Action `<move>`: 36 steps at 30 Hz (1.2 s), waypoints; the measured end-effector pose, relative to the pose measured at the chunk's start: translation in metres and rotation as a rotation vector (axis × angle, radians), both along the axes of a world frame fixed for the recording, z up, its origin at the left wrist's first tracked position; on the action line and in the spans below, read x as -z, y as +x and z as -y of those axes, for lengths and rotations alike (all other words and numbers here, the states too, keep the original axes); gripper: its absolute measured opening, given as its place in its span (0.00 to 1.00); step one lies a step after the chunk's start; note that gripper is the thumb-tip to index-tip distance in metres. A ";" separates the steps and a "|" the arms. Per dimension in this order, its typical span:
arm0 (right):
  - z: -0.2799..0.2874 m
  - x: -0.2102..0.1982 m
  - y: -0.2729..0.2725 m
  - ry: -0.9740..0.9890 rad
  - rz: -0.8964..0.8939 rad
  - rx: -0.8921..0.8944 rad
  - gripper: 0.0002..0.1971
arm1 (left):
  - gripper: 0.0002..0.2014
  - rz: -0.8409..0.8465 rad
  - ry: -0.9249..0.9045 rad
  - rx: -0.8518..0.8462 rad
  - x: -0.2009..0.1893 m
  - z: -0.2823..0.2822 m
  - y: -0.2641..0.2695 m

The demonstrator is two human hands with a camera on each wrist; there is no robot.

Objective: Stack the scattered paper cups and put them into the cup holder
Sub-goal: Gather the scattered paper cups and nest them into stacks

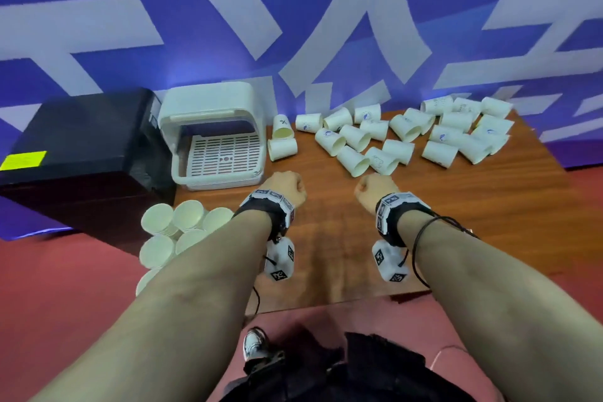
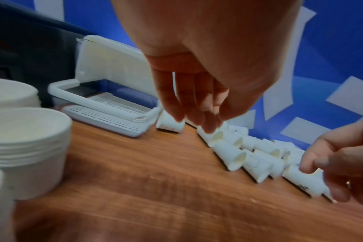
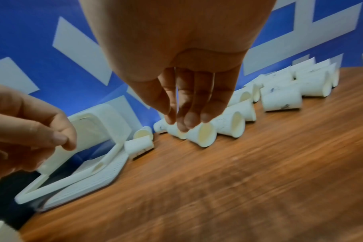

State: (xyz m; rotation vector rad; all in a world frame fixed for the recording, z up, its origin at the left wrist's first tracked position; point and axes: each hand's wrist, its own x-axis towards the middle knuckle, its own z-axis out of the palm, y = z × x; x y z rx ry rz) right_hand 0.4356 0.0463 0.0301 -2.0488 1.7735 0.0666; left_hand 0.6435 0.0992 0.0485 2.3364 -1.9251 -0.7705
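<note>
1. My left hand (image 1: 288, 188) hangs above the wooden table (image 1: 456, 206) with its fingers (image 2: 199, 104) drooping in a loose curl; they hold nothing.
2. My right hand (image 1: 375, 189) hangs beside it the same way, fingers (image 3: 189, 106) pointing down, relaxed and close together, gripping nothing.
3. Just beyond both hands lie the scattered paper cups (image 1: 391, 137), nearly all tipped on their sides, spread in a band along the table's far edge toward the right corner.
4. Two of them rest right beside the cup holder (image 1: 213, 134), a white box with a slotted tray floor and its lid lifted, standing at the table's far left.
5. Under my left forearm, at the table's near left edge, stand stacks of cups (image 1: 176, 228) with mouths up.
6. A black box (image 1: 85, 147) sits left of the holder; a blue and white banner (image 1: 293, 10) fills the background.
</note>
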 end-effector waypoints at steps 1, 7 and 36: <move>0.004 0.000 -0.022 -0.001 -0.007 0.007 0.15 | 0.07 0.016 0.012 0.010 0.001 0.005 -0.020; 0.032 -0.022 -0.157 0.016 -0.040 -0.014 0.14 | 0.07 0.065 0.024 0.106 -0.002 0.039 -0.151; 0.198 -0.014 -0.386 0.131 -0.072 0.182 0.10 | 0.12 0.060 -0.058 0.321 0.038 0.265 -0.372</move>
